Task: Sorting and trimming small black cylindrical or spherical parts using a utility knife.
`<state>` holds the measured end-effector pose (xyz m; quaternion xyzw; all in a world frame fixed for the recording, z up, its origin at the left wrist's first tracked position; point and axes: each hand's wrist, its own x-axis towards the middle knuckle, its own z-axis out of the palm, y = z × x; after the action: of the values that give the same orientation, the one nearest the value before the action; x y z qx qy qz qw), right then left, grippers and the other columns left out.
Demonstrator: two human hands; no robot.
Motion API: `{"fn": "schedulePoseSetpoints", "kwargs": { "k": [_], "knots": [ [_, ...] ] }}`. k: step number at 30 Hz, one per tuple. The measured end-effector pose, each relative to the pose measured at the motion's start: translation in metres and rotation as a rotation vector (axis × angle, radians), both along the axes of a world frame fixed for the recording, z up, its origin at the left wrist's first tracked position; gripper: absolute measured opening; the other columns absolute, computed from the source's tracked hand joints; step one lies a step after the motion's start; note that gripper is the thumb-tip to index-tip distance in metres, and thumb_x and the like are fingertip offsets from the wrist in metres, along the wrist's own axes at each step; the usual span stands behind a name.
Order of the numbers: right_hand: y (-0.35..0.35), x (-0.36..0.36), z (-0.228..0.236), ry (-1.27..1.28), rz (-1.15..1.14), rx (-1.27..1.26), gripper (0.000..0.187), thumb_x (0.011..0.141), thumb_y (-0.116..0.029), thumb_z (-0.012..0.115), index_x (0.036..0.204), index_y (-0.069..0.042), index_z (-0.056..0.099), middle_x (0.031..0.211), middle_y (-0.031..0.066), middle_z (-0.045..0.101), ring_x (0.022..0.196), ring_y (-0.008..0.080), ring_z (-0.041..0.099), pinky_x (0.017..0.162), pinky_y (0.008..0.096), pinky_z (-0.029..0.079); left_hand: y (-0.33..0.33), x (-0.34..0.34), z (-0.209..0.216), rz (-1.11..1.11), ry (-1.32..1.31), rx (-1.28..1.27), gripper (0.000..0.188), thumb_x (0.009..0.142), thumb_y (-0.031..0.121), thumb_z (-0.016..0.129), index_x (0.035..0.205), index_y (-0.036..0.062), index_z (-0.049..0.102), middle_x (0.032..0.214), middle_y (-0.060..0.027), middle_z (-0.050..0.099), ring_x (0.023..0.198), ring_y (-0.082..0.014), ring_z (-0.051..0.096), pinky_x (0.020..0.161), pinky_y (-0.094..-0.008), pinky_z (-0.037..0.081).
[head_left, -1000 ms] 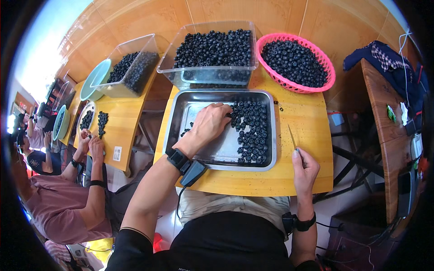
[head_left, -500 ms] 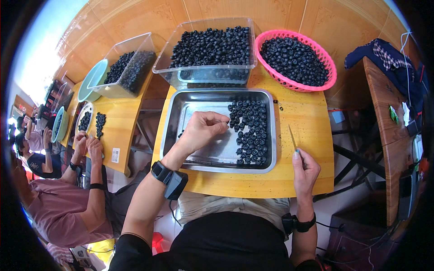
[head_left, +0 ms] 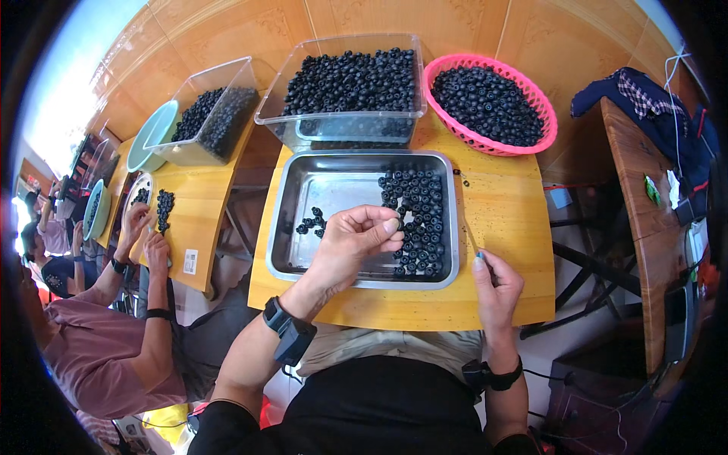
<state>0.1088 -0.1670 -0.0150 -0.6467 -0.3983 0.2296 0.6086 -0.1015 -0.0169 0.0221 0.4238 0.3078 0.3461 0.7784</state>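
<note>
In front of me a shallow metal tray (head_left: 303, 265) holds dark blueberries (head_left: 425, 220), packed in rows along its right side. A smaller loose cluster of blueberries (head_left: 313, 221) sits left of the middle. My left hand (head_left: 356, 239) is over the tray, thumb and fingers pinched at the left edge of the rows; a dark blueberry (head_left: 400, 224) shows at the thumb tip. To the right of the tray, my right hand (head_left: 497, 284) grips a thin pointed stick (head_left: 470, 233), its tip angled up and away from me.
Behind the tray stand a clear plastic bin (head_left: 265, 114) and a pink basket (head_left: 550, 125), both full of blueberries. At left, a person (head_left: 114, 349) works at another table (head_left: 193, 227) with a second bin (head_left: 246, 72) and a green basin (head_left: 140, 152). A brown side table (head_left: 633, 167) is at right.
My left hand has moved right and nearer to me, uncovering the loose cluster in the tray. My right hand has shifted slightly left with the stick.
</note>
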Motion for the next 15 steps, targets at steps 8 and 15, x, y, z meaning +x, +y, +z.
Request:
{"fn": "schedulePoseSetpoints", "kwargs": {
  "k": [8,15],
  "knots": [
    [0.005,-0.027,0.024,-0.057,0.168,0.024,0.032,0.091,-0.019,0.075,0.108,0.007,0.070,0.082,0.0089,0.067,0.071,0.0115,0.059,0.065,0.0259,0.048,-0.021,0.005,-0.001,-0.063,-0.266,-0.245,0.017,0.098,0.006,0.061,0.114,0.0014,0.066,0.098,-0.0078,0.071,0.087,-0.0163,0.072,0.080,-0.0290,0.063],
    [0.005,-0.033,0.030,-0.157,0.255,0.059,0.031,0.089,-0.018,0.076,0.108,0.007,0.070,0.082,0.0125,0.068,0.070,0.0148,0.063,0.062,0.0282,0.048,-0.030,0.006,-0.006,-0.113,-0.377,-0.273,0.016,0.099,0.006,0.060,0.114,0.0024,0.064,0.099,-0.0089,0.071,0.088,-0.0164,0.072,0.082,-0.0304,0.063]
  ]
}}
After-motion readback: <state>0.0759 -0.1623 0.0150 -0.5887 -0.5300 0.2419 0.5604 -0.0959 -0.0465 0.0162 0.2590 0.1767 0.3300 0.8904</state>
